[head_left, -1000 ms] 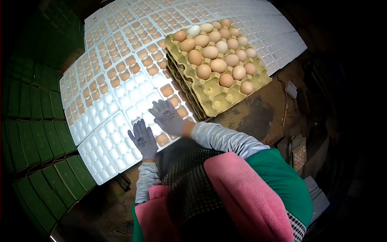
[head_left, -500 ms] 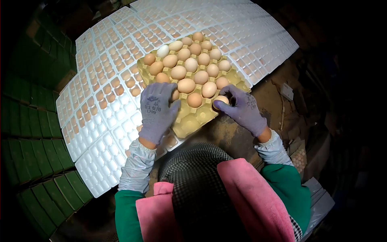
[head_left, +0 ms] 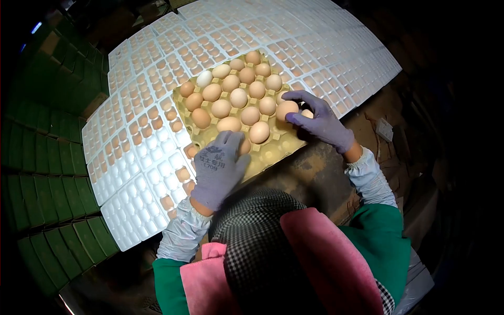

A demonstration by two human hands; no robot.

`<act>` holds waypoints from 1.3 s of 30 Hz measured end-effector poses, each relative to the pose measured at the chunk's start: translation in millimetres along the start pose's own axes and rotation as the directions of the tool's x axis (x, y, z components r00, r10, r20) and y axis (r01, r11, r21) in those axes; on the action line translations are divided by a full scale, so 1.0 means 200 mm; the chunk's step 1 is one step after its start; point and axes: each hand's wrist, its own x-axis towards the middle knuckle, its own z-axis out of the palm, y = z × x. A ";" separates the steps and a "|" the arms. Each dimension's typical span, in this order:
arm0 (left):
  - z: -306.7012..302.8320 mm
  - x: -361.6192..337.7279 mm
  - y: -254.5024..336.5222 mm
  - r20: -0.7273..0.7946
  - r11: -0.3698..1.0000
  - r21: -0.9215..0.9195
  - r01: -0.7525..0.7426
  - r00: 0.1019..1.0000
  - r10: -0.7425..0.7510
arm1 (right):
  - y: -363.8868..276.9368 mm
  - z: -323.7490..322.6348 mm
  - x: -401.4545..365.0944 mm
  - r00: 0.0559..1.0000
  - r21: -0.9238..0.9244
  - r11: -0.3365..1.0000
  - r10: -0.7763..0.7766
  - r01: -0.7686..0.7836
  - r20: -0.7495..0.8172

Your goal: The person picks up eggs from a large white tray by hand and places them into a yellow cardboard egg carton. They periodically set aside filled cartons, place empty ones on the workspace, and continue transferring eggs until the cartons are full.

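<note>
A yellow pulp tray [head_left: 268, 156] holds several brown eggs and one white egg [head_left: 204, 79]. Its lower edge, nearest me, has bare cups. Over the tray's right side, my right hand [head_left: 321, 123], in a grey-purple glove, grips a brown egg [head_left: 286, 111] between thumb and fingers; another egg [head_left: 307, 114] shows against the palm. My left hand [head_left: 218, 165], gloved alike, is at the tray's lower left with its fingers curled around an egg [head_left: 244, 146], partly hidden by the hand.
White plastic trays [head_left: 137, 202] spread beneath and behind the yellow tray, many cups filled with eggs, others at the lower left bare. Green boxes [head_left: 63, 202] are stacked at the left. Brown floor with debris [head_left: 370, 126] lies at the right.
My right hand has moved up along the tray's right side, now with two eggs. My left hand has shifted down and right. Fewer eggs sit along the tray's lower right.
</note>
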 end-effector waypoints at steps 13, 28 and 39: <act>-0.08 0.17 -0.04 0.011 0.956 0.220 0.195 0.979 -0.202 | -0.13 0.31 0.06 0.865 -0.859 0.276 -0.398 0.431 0.306; 0.13 -0.85 -1.24 -0.073 0.780 0.182 0.599 0.799 -0.597 | -0.22 1.23 -0.09 0.817 0.220 0.974 -0.164 0.047 0.553; 0.14 -0.96 -1.13 -0.161 0.842 -0.419 0.339 0.885 -0.436 | 0.21 1.94 0.34 0.987 -0.512 0.849 -0.058 0.126 0.148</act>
